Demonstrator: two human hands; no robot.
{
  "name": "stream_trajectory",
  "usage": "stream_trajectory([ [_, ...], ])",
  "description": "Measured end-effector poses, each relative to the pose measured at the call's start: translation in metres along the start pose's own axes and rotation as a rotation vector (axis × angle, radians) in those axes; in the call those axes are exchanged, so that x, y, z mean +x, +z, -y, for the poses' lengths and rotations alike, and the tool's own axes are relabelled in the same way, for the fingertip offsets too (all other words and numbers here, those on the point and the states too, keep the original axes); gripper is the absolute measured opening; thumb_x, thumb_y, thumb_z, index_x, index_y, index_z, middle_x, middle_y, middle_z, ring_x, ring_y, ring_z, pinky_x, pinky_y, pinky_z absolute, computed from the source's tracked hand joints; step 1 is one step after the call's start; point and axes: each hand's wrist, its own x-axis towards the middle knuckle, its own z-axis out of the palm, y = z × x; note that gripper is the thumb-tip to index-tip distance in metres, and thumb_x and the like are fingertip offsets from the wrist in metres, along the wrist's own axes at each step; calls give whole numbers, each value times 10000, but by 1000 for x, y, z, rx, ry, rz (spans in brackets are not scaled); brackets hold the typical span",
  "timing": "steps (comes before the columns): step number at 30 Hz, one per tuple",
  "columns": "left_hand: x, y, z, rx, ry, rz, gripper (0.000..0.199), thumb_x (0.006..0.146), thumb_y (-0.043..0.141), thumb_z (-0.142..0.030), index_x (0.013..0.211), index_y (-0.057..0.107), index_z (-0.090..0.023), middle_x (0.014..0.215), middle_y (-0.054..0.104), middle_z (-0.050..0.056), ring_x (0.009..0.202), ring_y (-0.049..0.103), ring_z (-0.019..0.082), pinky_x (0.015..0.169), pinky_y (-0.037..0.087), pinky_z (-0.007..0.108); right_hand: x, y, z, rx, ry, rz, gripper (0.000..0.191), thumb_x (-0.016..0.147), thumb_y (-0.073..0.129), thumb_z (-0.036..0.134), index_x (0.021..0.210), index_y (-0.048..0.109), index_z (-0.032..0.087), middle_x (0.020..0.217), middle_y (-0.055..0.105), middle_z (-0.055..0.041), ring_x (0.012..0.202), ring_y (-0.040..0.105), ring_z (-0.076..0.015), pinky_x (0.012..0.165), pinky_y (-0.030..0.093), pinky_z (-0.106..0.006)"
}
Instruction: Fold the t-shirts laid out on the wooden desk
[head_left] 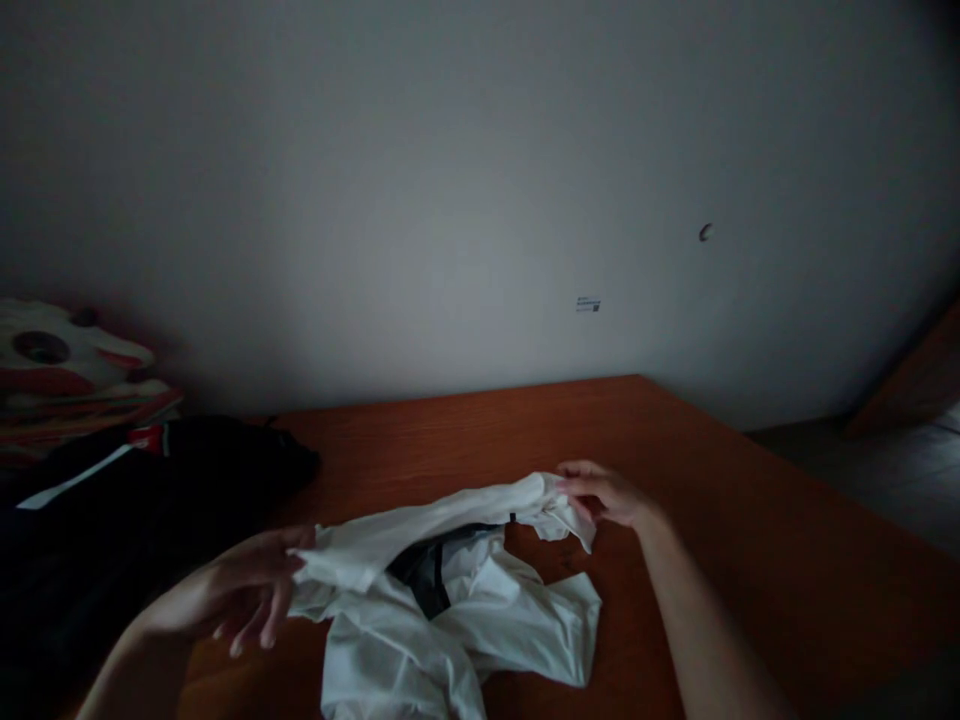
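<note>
A white garment (525, 610) with a dark inner part (426, 574) lies crumpled on the reddish-brown wooden table (735, 540). Its upper edge is stretched between both hands. At the left end of that edge, my left hand (251, 590) pinches the fabric between thumb and forefinger, the other fingers hanging loosely. My right hand (598, 492) grips the right end of the edge with its fingertips. Lower parts of the cloth rest in loose folds near the table's front, cut off by the bottom of the picture.
Dark clothing (217, 470) with a red label and a pale stripe is heaped at the left. Behind it sits a white and red patterned item (67, 360). A grey wall (450, 200) rises behind the table. Floor (885, 480) shows at the right.
</note>
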Motion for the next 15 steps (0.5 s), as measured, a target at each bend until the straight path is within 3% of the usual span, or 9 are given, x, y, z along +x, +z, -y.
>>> stream_trajectory([
  [2,-2,-2,5,12,-37,122,401,619,775,-565,801,662,-226,422,613,16,296,473,144,339,206,209,-11,-4,-1,-63,192,255,324,626,728,503,640,591,210,444,600,31,379,497,-123,409,321,-210],
  [4,3,1,2,-95,117,-11,349,619,795,-511,753,640,-228,514,677,43,411,605,185,371,331,227,-11,-3,0,-62,187,271,319,632,729,500,694,634,203,589,711,-33,551,661,-194,508,461,-257],
  [6,13,8,-8,-290,447,-352,384,674,737,-551,904,655,-255,916,793,93,812,745,263,584,545,320,-1,3,2,12,-64,16,352,679,717,526,854,705,221,869,784,-92,876,734,-259,743,557,-362],
  [7,19,12,-15,-366,613,-535,447,724,668,-594,1043,644,-280,1186,751,93,1072,702,282,771,580,381,7,7,3,49,-228,-164,390,713,703,538,972,720,247,1034,777,-100,1057,702,-270,886,541,-408],
  [8,25,15,-20,-406,747,-694,518,771,590,-619,1178,604,-300,1402,638,78,1280,588,284,944,540,427,16,10,3,71,-370,-338,434,748,688,542,1093,709,281,1189,739,-90,1216,631,-265,1010,488,-436],
  [10,34,19,-27,-386,888,-914,564,823,501,-617,1270,563,-279,1558,483,72,1441,417,280,1107,428,449,32,13,-1,68,-519,-572,514,800,673,529,1273,638,330,1415,616,-56,1407,465,-243,1149,368,-457],
  [12,42,20,-26,-263,854,-990,509,796,586,-592,1145,632,-225,1460,578,110,1400,465,300,1108,421,424,43,14,-10,22,-532,-638,514,822,674,520,1292,633,316,1487,553,-53,1440,420,-247,1175,339,-452],
  [15,52,24,-15,49,640,-938,471,737,680,-608,978,682,-203,1141,738,107,1131,659,299,946,520,378,50,15,-23,-124,-490,-590,406,844,635,560,1083,727,245,1290,694,-107,1245,608,-281,1065,458,-438],
])
